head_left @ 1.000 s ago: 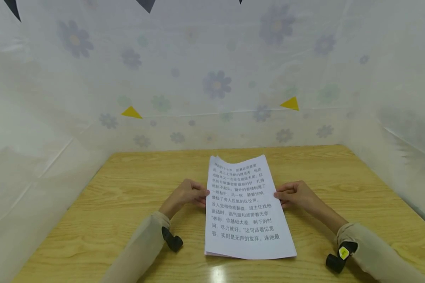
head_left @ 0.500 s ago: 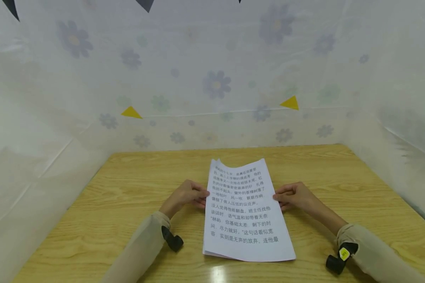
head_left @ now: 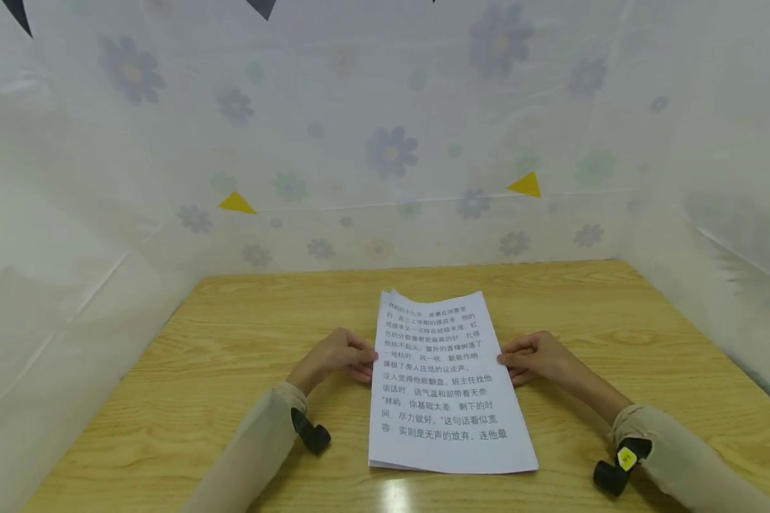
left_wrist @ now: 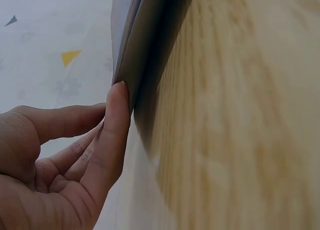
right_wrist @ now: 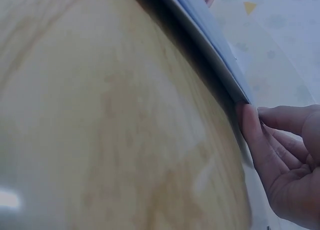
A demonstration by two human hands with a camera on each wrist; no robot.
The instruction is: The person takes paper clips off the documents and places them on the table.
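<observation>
The stack of printed sheets (head_left: pixel 445 385) lies on the wooden table (head_left: pixel 231 399), midway between its left and right edges, with its near end close to the table's near edge. Over the last second its far end, which stood curled up and wavy, has sunk almost flat, and the sheets look squared into one neat pile. The left hand (head_left: pixel 339 355) pinches the stack's left edge with curled fingers (left_wrist: pixel 112 135), the thumb against the paper. The right hand (head_left: pixel 539 356) pinches the right edge the same way, its fingertips (right_wrist: pixel 250 125) at the sheet ends. Neither hand has shifted along the edges, so I judge the pile aligned and settling. A flowered plastic curtain (head_left: pixel 391 153) walls in the table's far and side edges.
</observation>
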